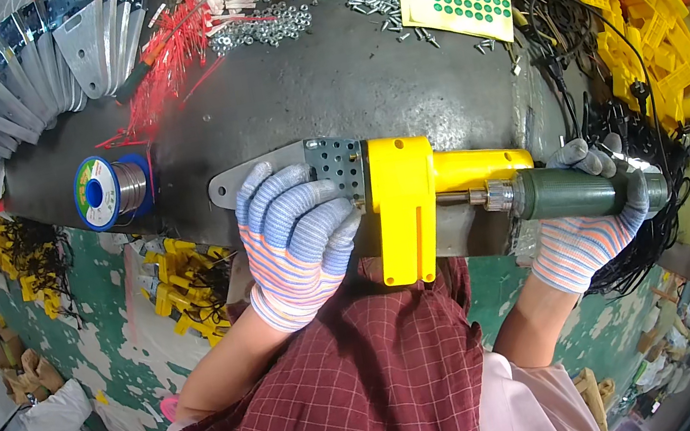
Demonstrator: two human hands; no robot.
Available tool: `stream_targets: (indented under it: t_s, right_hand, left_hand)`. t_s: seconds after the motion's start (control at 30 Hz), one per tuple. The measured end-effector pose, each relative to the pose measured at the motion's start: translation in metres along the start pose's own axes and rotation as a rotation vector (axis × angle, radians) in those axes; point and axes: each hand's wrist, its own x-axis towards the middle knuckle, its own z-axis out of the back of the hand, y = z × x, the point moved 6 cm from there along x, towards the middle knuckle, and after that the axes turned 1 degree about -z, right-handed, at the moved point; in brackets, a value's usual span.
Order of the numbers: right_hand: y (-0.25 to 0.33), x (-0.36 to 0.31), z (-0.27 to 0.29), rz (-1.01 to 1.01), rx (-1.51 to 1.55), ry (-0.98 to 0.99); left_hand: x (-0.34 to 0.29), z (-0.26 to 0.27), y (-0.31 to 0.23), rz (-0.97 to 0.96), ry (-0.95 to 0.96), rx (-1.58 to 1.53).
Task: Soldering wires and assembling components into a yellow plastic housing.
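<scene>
In the head view, the left hand (300,246), in a striped glove, covers part of the metal bracket (335,160), so its underside and the thumb's exact hold cannot be made out. The yellow housing (408,218) hides the tip of the power screwdriver (567,193); whether it meets a screw cannot be told. The right hand (592,227), also gloved, covers part of the tool's rear, and the dark cables (625,258) behind blur together. The screwdriver's long axis runs across, its bit pointing left into the housing, whose tall body runs toward the person, with a yellow stub pointing right. The right hand is wrapped around the tool; the left's fingers are curled over the bracket. Bracket and housing are at the near edge of the dark table (277,89).
</scene>
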Motion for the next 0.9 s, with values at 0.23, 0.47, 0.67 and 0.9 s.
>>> stream_targets:
  t_s: [0.23, 0.47, 0.67, 0.9]
  right_hand:
    - [0.0, 0.002, 0.001, -0.007, 0.019, 0.054]
    - [-0.005, 0.002, -0.002, -0.017, 0.061, 0.07]
    - [-0.003, 0.002, -0.001, 0.018, 0.028, 0.053]
    - [-0.002, 0.002, -0.001, -0.03, 0.034, 0.097]
  left_hand:
    - [0.002, -0.002, 0.002, 0.013, 0.013, 0.019]
    - [0.003, -0.001, 0.004, 0.035, 0.016, 0.015]
    - [0.005, 0.001, 0.007, 0.076, -0.009, -0.087]
    - [0.02, 0.004, 0.003, -0.085, 0.161, 0.027]
